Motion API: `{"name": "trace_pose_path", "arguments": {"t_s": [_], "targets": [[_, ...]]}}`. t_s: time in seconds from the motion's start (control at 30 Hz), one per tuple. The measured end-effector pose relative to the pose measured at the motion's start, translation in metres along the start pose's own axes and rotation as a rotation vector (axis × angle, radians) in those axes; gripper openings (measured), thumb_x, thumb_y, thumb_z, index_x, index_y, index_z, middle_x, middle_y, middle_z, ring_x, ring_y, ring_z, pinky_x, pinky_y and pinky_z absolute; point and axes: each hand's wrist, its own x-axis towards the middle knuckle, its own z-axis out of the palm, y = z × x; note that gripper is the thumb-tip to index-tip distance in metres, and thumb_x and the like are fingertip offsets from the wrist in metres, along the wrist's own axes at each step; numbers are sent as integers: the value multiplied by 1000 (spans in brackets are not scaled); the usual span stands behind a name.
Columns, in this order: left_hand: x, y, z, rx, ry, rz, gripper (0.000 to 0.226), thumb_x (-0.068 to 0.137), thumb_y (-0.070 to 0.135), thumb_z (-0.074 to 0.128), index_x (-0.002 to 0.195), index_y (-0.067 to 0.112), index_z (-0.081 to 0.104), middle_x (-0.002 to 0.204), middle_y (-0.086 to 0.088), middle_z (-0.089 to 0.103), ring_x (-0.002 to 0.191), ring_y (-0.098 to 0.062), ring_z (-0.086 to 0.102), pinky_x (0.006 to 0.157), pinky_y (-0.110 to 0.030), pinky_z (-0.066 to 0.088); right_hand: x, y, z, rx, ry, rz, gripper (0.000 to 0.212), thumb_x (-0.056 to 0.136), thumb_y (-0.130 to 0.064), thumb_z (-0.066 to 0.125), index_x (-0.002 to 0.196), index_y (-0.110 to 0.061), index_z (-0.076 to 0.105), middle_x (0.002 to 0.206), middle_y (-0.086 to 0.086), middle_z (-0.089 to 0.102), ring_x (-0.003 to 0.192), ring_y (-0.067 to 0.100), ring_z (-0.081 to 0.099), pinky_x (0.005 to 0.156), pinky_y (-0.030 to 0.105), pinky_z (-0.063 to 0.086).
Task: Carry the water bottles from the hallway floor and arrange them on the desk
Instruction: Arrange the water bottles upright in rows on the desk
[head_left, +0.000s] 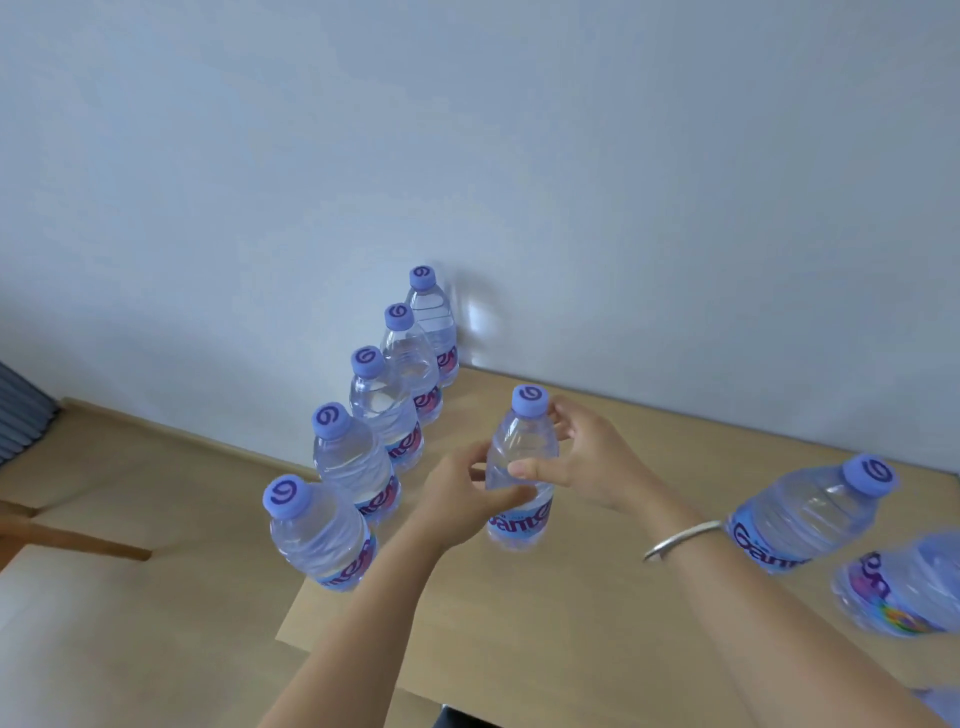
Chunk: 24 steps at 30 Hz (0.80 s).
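Note:
A clear water bottle (521, 457) with a purple cap stands upright on the wooden desk (597, 597), held between both hands. My left hand (462, 499) grips its lower body from the left, thumb across the front. My right hand (587, 457) holds its shoulder and neck from the right. To the left, several identical bottles stand in a row (363, 457) running along the desk's left edge back to the wall. Two more bottles stand at the right, one (810, 514) nearer the wall and one (904, 592) blurred at the frame edge.
A white wall (571, 182) rises right behind the desk. Wooden floor (130, 571) lies to the left, below the desk's left edge. A wooden chair part (78, 540) and a dark radiator-like object (21, 415) sit at the far left.

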Motion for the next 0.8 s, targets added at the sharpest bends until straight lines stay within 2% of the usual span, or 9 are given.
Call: {"name": "trace_pose_path", "arguments": {"t_s": [0.13, 0.2, 0.27, 0.33, 0.43, 0.57, 0.63, 0.8], "targets": [[31, 0, -7, 12, 64, 2, 36, 76, 27, 76, 109, 30, 61, 93, 20, 66, 85, 6, 61, 59, -2, 43, 40, -5, 0, -44, 30, 1, 48, 60, -31, 85, 99, -28, 57, 98, -14, 66, 88, -1, 63, 75, 17, 49], [47, 1, -11, -11, 87, -20, 43, 78, 27, 74, 118, 25, 58, 103, 15, 66, 91, -3, 63, 69, -11, 47, 59, -7, 2, -79, 63, 1, 47, 60, -32, 85, 97, -28, 55, 92, -18, 64, 82, -7, 61, 69, 9, 46], [62, 0, -11, -17, 120, -55, 49, 80, 27, 72, 126, 23, 54, 113, 8, 63, 98, -12, 63, 82, -25, 49, 75, -6, 6, -103, 106, -2, 47, 61, -31, 85, 95, -30, 53, 86, -23, 60, 75, -13, 58, 61, 4, 42], [73, -1, -10, -7, 165, -68, 48, 83, 27, 69, 127, 25, 52, 109, 10, 60, 98, -13, 60, 85, -31, 48, 90, -4, 11, -118, 143, 3, 47, 61, -30, 84, 95, -30, 52, 84, -24, 57, 74, -9, 57, 60, 5, 41], [88, -1, -11, -36, 224, -51, 47, 84, 23, 67, 128, 30, 49, 99, 20, 55, 94, -5, 54, 81, -26, 43, 109, -3, 18, -124, 198, 3, 47, 61, -30, 85, 93, -33, 51, 82, -25, 56, 75, -12, 54, 63, 5, 40], [105, 1, -15, -105, 240, -68, 47, 86, 21, 65, 130, 26, 50, 112, 15, 59, 103, -5, 56, 85, -24, 43, 129, -4, 21, -96, 230, -3, 48, 61, -28, 84, 94, -35, 51, 85, -27, 57, 76, -18, 52, 63, -1, 38], [113, 2, -16, -115, 242, -84, 47, 87, 21, 65, 131, 25, 50, 113, 12, 62, 103, -10, 60, 84, -27, 47, 138, -4, 20, -81, 230, -11, 48, 62, -26, 84, 98, -33, 53, 89, -22, 60, 79, -16, 53, 66, 1, 39], [133, 8, -21, -83, 260, -156, 48, 88, 26, 63, 133, 26, 46, 117, 2, 63, 104, -18, 61, 88, -37, 51, 157, -6, 21, -47, 224, -32, 48, 65, -19, 82, 102, -30, 53, 101, -10, 63, 95, 7, 58, 80, 17, 44]]}}
